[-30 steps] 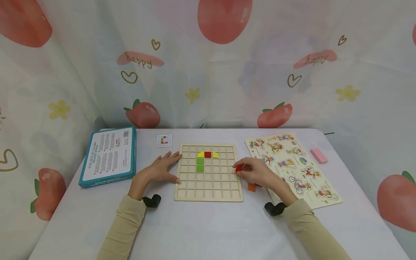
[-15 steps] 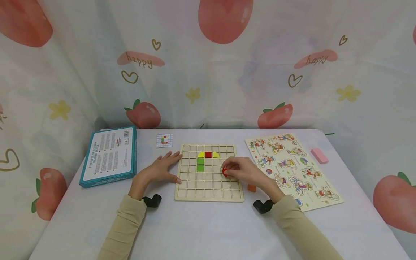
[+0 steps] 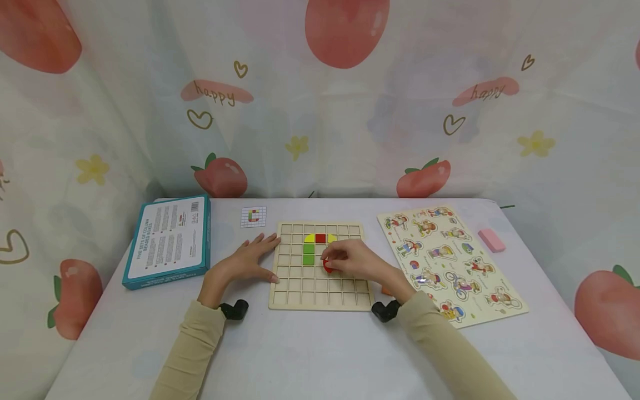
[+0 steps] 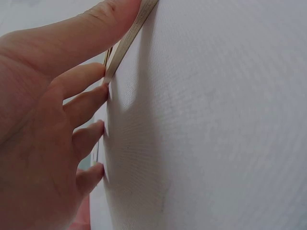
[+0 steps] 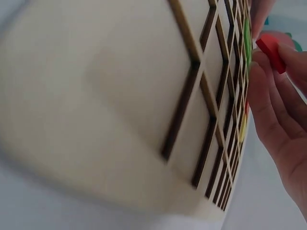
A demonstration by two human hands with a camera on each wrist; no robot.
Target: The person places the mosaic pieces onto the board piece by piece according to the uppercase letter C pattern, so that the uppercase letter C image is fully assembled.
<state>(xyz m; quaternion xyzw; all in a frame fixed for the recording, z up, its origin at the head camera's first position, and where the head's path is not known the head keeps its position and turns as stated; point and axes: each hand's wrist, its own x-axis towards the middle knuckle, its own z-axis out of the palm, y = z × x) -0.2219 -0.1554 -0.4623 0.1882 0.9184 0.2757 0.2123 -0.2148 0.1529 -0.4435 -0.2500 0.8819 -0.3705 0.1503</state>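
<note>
The right hand (image 3: 356,260) pinches a red piece (image 3: 327,266) between thumb and fingers; the piece is held tilted over the grid board (image 3: 320,306), to the right of the lower of two green squares (image 3: 309,260), and whether it touches the grid cannot be told. The left hand (image 3: 244,262) lies with its fingers spread, its thumb touching the board's left edge and other fingertips resting on the desk (image 3: 310,361). Toward the board's far edge, a red square (image 3: 320,238) sits between two yellow pieces (image 3: 310,239), the left one directly above the green column; the right one is partly covered by the right hand. An orange piece (image 3: 386,291), partly hidden, lies just beyond the board's right edge. A patterned card (image 3: 253,217) lies near the desk's far edge, a blue box (image 3: 167,239) at its far left corner, and a picture puzzle (image 3: 480,312) and pink block (image 3: 491,240) toward its right edge.
</note>
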